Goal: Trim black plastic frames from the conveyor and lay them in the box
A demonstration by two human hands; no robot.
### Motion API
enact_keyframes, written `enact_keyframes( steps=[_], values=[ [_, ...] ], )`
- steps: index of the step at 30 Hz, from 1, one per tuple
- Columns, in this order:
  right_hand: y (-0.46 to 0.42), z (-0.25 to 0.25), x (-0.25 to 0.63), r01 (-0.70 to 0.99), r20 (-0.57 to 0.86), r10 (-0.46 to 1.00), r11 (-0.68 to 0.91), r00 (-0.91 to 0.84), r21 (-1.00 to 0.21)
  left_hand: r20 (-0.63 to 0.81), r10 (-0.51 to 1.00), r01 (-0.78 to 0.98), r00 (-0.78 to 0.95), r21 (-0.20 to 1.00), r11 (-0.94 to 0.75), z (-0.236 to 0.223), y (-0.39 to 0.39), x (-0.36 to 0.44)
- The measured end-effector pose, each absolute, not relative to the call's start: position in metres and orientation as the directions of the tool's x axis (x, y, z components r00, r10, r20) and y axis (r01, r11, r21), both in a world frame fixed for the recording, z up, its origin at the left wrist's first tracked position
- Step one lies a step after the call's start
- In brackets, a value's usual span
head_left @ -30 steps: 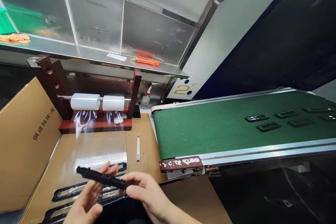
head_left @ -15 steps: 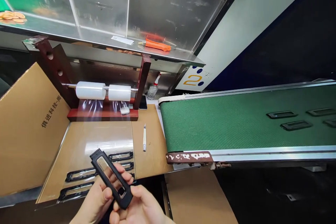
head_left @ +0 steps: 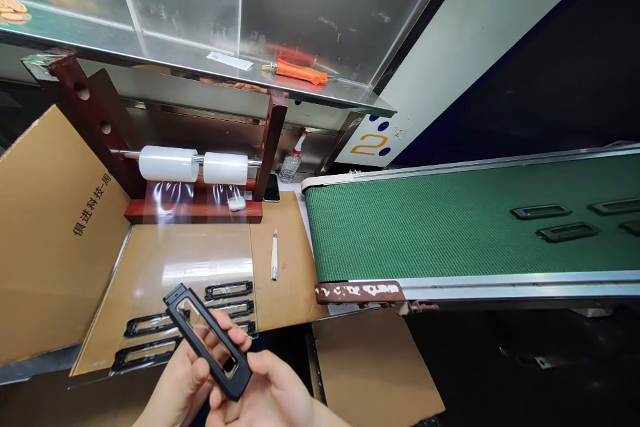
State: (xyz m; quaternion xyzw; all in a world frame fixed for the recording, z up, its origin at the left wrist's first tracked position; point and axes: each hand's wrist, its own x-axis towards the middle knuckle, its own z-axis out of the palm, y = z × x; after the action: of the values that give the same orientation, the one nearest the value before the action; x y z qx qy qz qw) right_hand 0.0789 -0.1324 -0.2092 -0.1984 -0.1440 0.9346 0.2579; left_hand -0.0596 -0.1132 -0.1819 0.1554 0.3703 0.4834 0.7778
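Note:
A long black rectangular frame (head_left: 234, 383) with a slot-shaped opening is held tilted above the front of the work surface. My left hand (head_left: 187, 367) grips its side, thumb on the near edge and fingers behind it. My right hand (head_left: 273, 383) pinches its lower end between thumb and fingers. Behind and beside my hands, several similar black frames (head_left: 147, 353) lie on clear film (head_left: 200, 250) over the cardboard-coloured surface. A white craft knife (head_left: 275, 257) rests to the right of the film.
Two film rolls (head_left: 169, 164) hang on a dark red stand (head_left: 193, 212) at the back. On the right, a green conveyor belt (head_left: 400, 233) carries several black frames (head_left: 567, 232). Cardboard (head_left: 50, 247) stands at left. An orange-handled tool (head_left: 301, 71) lies on the metal shelf above.
The view has shifted slightly, so the stand and shelf sit higher in the picture. Both hands keep their hold on the black frame, which has barely moved.

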Motion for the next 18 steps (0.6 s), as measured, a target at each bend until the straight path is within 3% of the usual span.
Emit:
enact_keyframes(
  steps=[2,4,6,8,11,13,15,18],
  values=[
    [-0.130,-0.209,0.077,-0.417,-0.344,0.571,-0.802,-0.746,-0.427,-0.416,0.877,-0.602,0.242,0.644,0.472,-0.193,-0.111,-0.062],
    [-0.127,-0.210,0.074,-0.356,-0.426,0.693,-0.688,-0.582,-0.632,-0.370,0.901,-0.531,0.227,0.728,0.433,-0.214,-0.107,-0.069],
    [-0.122,-0.215,0.073,-0.117,-0.391,0.859,-0.448,-0.331,-0.886,-0.312,0.918,-0.429,0.246,0.814,0.392,-0.243,-0.102,-0.078],
    [-0.109,-0.223,0.077,0.198,-0.243,0.940,-0.198,-0.241,-0.960,-0.318,0.907,-0.320,0.275,0.860,0.399,-0.270,-0.097,-0.089],
    [-0.069,-0.240,0.098,0.506,-0.270,0.932,-0.116,-0.243,-0.855,-0.345,0.917,-0.257,0.200,0.885,0.389,-0.295,-0.090,-0.104],
    [-0.030,-0.255,0.118,0.655,-0.345,0.938,-0.247,-0.021,-0.714,-0.365,0.925,-0.293,0.109,0.877,0.381,-0.299,-0.088,-0.112],
    [0.007,-0.272,0.135,0.720,-0.345,0.923,-0.354,0.168,-0.596,-0.378,0.925,-0.359,0.042,0.858,0.367,-0.298,-0.086,-0.118],
    [0.040,-0.296,0.147,0.754,-0.373,0.881,-0.452,0.292,-0.476,-0.386,0.922,-0.415,-0.032,0.844,0.339,-0.295,-0.086,-0.121]
  ],
)
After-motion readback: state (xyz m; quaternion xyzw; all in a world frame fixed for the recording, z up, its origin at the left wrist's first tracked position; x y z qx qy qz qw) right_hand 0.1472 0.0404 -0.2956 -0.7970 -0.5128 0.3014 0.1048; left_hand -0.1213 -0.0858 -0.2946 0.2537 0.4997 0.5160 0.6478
